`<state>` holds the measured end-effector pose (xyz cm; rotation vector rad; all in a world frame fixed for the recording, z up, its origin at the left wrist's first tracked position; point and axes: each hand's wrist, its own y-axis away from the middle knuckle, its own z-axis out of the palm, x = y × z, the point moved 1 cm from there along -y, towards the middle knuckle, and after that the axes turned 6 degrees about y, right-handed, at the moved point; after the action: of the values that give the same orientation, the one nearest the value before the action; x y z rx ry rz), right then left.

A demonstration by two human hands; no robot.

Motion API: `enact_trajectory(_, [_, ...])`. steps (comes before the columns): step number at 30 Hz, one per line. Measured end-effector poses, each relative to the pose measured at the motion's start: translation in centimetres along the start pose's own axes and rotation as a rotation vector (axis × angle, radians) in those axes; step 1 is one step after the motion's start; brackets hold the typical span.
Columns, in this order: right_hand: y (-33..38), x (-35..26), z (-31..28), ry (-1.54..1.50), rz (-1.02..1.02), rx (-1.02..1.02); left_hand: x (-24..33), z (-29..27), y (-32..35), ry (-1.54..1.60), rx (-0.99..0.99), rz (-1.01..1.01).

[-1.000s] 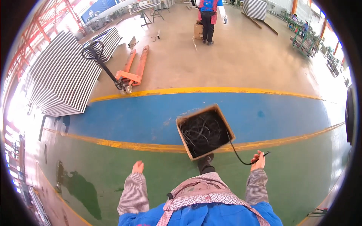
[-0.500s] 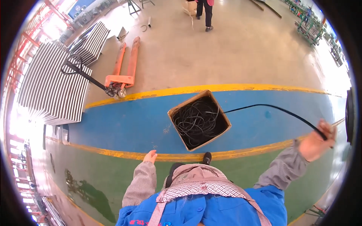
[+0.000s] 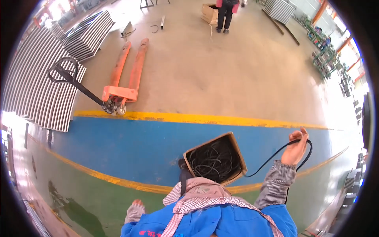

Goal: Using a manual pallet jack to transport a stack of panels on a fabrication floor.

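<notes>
At the right, my right hand (image 3: 296, 149) is raised with its fingers curled around a black flexible strip (image 3: 310, 149), either cable or rubber. The strip bends in a loop over the hand; one length runs back to the box and another hangs past my sleeve. An open cardboard box (image 3: 241, 158) stands tilted in view just in front of me, with tangled coils of black strip (image 3: 211, 162) inside. Low on the left, my left hand (image 3: 137, 202) is beside my body, touching nothing visible. Its fingers are mostly hidden.
An orange pallet jack (image 3: 121, 93) stands ahead on the left, beside stacks of ribbed metal panels (image 3: 39, 79). Far ahead, a person (image 3: 226, 15) stands by another cardboard box (image 3: 209, 15). Dark bars (image 3: 284, 29) lie on the floor at the far right.
My right hand has come inward from the far right, and the strip now bends in a loop there. My left hand has dropped back toward my body. The box appears closer to me.
</notes>
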<state>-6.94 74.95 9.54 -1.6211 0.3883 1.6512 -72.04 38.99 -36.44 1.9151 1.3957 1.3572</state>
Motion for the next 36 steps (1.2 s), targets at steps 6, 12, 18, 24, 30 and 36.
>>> enact_trajectory(6, [-1.5,1.6,11.7,-0.065,0.016,-0.153,3.6,-7.1,0.4,-0.163,0.075,-0.162])
enact_trajectory(12, [-2.1,3.5,15.1,-0.116,0.039,-0.168,11.8,-10.7,-3.4,-0.326,0.189,0.015])
enact_trajectory(18, [-3.9,7.0,18.2,-0.055,0.075,-0.062,37.5,-1.1,-13.2,0.395,-0.040,0.448])
enact_trajectory(24, [-8.0,11.1,26.3,-0.095,0.122,-0.152,62.8,9.9,-9.5,0.122,-0.387,0.819])
enact_trajectory(30, [-16.9,16.2,35.5,-0.146,0.126,-0.173,76.8,14.8,-10.9,-0.192,-0.347,0.973])
enact_trajectory(36, [-27.0,19.6,43.4,-0.134,0.144,-0.162,82.7,16.0,-18.2,-0.310,-0.179,0.725])
